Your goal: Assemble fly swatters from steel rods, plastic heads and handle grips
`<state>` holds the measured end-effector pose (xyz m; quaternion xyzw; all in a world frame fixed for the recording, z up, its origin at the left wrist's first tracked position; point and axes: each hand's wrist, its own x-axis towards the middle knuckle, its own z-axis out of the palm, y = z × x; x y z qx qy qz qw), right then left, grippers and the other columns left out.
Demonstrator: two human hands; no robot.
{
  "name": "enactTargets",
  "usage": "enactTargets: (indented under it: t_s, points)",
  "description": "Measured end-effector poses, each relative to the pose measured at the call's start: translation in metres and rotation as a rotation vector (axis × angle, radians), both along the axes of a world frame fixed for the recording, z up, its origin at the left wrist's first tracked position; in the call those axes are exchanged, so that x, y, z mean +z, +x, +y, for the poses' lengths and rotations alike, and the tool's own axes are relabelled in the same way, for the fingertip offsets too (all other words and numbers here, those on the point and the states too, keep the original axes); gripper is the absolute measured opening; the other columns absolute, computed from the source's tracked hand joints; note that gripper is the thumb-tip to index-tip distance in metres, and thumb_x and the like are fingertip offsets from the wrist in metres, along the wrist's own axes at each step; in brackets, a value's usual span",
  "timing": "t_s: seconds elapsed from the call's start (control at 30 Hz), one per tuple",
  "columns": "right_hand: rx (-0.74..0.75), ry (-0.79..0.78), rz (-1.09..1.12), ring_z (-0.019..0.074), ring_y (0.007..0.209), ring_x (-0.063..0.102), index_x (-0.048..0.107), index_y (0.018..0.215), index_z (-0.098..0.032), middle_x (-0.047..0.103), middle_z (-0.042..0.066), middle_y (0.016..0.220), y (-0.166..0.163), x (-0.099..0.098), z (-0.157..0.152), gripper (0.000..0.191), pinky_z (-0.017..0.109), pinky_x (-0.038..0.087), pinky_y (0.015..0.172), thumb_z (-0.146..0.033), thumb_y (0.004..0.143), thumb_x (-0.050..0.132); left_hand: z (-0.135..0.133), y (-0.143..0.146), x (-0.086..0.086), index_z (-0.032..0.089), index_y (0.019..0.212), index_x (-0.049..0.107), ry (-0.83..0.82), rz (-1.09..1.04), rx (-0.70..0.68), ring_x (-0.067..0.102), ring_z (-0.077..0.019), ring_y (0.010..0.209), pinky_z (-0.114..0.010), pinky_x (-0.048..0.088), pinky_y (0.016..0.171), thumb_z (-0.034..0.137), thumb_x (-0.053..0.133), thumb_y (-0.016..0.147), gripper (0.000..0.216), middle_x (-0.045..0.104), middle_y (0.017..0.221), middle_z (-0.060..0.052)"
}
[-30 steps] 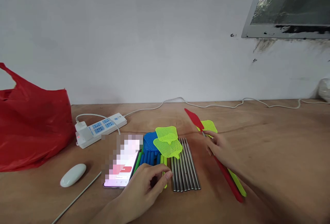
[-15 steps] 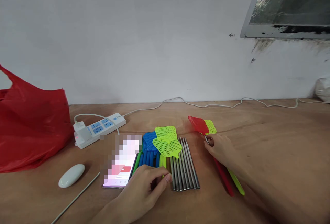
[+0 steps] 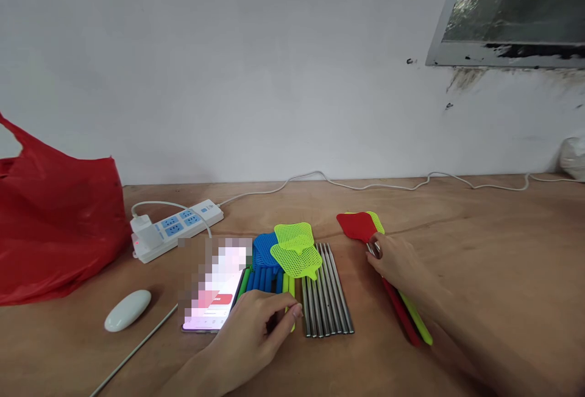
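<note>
My right hand [image 3: 397,266] is closed around the metal shaft of a red fly swatter [image 3: 359,225], just below its head. Under and beside it lies a yellow-green fly swatter [image 3: 418,321], its head mostly covered by the red one. My left hand [image 3: 253,336] rests with fingers curled and thumb near the index finger; nothing shows in it. Beyond it are yellow-green swatter heads [image 3: 297,261], a blue swatter head [image 3: 264,252], and blue handles [image 3: 261,279], yellow-green handles [image 3: 289,284] and a green handle [image 3: 244,284]. Several metal tubes [image 3: 326,299] lie side by side between my hands.
A lit phone [image 3: 214,299] lies left of the handles. Farther left are a white power strip [image 3: 178,229], a white mouse-like object [image 3: 128,310] and a red plastic bag [image 3: 59,220]. A white cable [image 3: 361,189] runs along the wall on the wooden table [image 3: 503,251].
The red swatter's head has turned flatter and shifted slightly right, now covering more of the yellow-green swatter. My right hand has moved a little with it. My left hand has stayed put.
</note>
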<state>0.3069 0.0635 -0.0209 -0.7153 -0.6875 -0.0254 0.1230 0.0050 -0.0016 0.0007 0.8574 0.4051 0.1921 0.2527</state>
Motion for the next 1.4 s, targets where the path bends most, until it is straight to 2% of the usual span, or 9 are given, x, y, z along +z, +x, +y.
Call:
enactTargets:
  t_s: [0.17, 0.37, 0.57, 0.77, 0.87, 1.0, 1.23, 1.3, 1.4]
  points:
    - [0.026, 0.104, -0.013, 0.0251, 0.071, 0.065, 0.063, 0.091, -0.022, 0.07, 0.008, 0.088, -0.012, 0.007, -0.008, 0.011, 0.031, 0.027, 0.055, -0.031, 0.091, 0.056, 0.001, -0.003, -0.004, 0.019, 0.07, 0.056, 0.152, -0.019, 0.082, 0.054, -0.0149, 0.061, -0.026, 0.032, 0.056, 0.03, 0.039, 0.103, 0.038, 0.056, 0.065, 0.0]
    - [0.381, 0.283, 0.116, 0.028, 0.098, 0.063, 0.061, 0.101, -0.021, 0.068, 0.01, 0.106, -0.029, 0.003, -0.016, 0.014, 0.037, 0.046, 0.077, -0.026, 0.096, 0.049, 0.004, -0.003, -0.001, 0.019, 0.077, 0.061, 0.317, -0.037, 0.153, 0.059, -0.0202, 0.076, -0.03, 0.041, 0.065, 0.025, 0.041, 0.101, 0.032, 0.062, 0.079, -0.005]
    - [0.64, 0.262, 0.23, 0.0268, 0.108, 0.059, 0.058, 0.116, -0.021, 0.068, 0.009, 0.115, -0.043, 0.001, -0.023, 0.022, 0.047, 0.043, 0.1, -0.018, 0.095, 0.049, 0.008, -0.007, -0.003, 0.019, 0.104, 0.065, 0.433, -0.023, 0.248, 0.061, -0.0264, 0.091, -0.042, 0.048, 0.079, 0.025, 0.046, 0.099, 0.021, 0.066, 0.101, -0.008]
    - [0.839, 0.175, 0.24, 0.0273, 0.125, 0.051, 0.048, 0.141, -0.02, 0.061, 0.009, 0.138, -0.059, 0.005, -0.03, 0.046, 0.046, 0.043, 0.103, -0.026, 0.095, 0.056, 0.01, -0.009, -0.007, 0.017, 0.116, 0.063, 0.449, -0.017, 0.273, 0.061, -0.0295, 0.103, -0.046, 0.05, 0.086, 0.024, 0.047, 0.097, 0.026, 0.064, 0.116, -0.012]
    - [0.881, 0.188, 0.194, 0.0282, 0.125, 0.053, 0.055, 0.136, -0.022, 0.066, 0.007, 0.133, -0.062, 0.0, -0.028, 0.039, 0.047, 0.044, 0.101, -0.028, 0.097, 0.057, 0.01, -0.008, -0.009, 0.018, 0.118, 0.061, 0.441, -0.023, 0.266, 0.06, -0.0296, 0.106, -0.047, 0.049, 0.089, 0.024, 0.046, 0.098, 0.026, 0.063, 0.117, -0.012]
    - [0.935, 0.276, 0.197, 0.026, 0.112, 0.062, 0.068, 0.118, -0.024, 0.077, 0.003, 0.112, -0.061, -0.004, -0.027, 0.022, 0.043, 0.045, 0.094, -0.026, 0.097, 0.058, 0.01, -0.007, -0.008, 0.019, 0.117, 0.061, 0.403, -0.025, 0.271, 0.06, -0.0291, 0.103, -0.048, 0.051, 0.087, 0.025, 0.046, 0.098, 0.026, 0.063, 0.116, -0.011]
    - [0.998, 0.297, 0.297, 0.0246, 0.098, 0.068, 0.072, 0.103, -0.022, 0.078, 0.004, 0.092, -0.062, 0.01, -0.04, 0.016, 0.039, 0.047, 0.085, -0.026, 0.089, 0.064, 0.01, -0.009, -0.008, 0.02, 0.119, 0.062, 0.409, -0.027, 0.26, 0.061, -0.0292, 0.108, -0.048, 0.053, 0.09, 0.023, 0.047, 0.096, 0.028, 0.064, 0.119, -0.011]
    - [0.997, 0.274, 0.343, 0.0223, 0.094, 0.068, 0.071, 0.104, -0.022, 0.078, 0.004, 0.093, -0.062, 0.013, -0.042, 0.017, 0.037, 0.048, 0.084, -0.021, 0.089, 0.061, 0.011, -0.009, -0.009, 0.02, 0.121, 0.062, 0.432, -0.019, 0.247, 0.061, -0.0293, 0.111, -0.047, 0.053, 0.092, 0.021, 0.047, 0.096, 0.03, 0.064, 0.122, -0.011]
    - [0.922, 0.261, 0.342, 0.0236, 0.104, 0.066, 0.067, 0.115, -0.02, 0.075, 0.007, 0.111, -0.061, 0.011, -0.042, 0.026, 0.04, 0.048, 0.093, -0.022, 0.089, 0.061, 0.011, -0.008, -0.012, 0.021, 0.124, 0.061, 0.451, 0.009, 0.237, 0.06, -0.0299, 0.115, -0.048, 0.053, 0.094, 0.021, 0.046, 0.096, 0.033, 0.064, 0.126, -0.012]
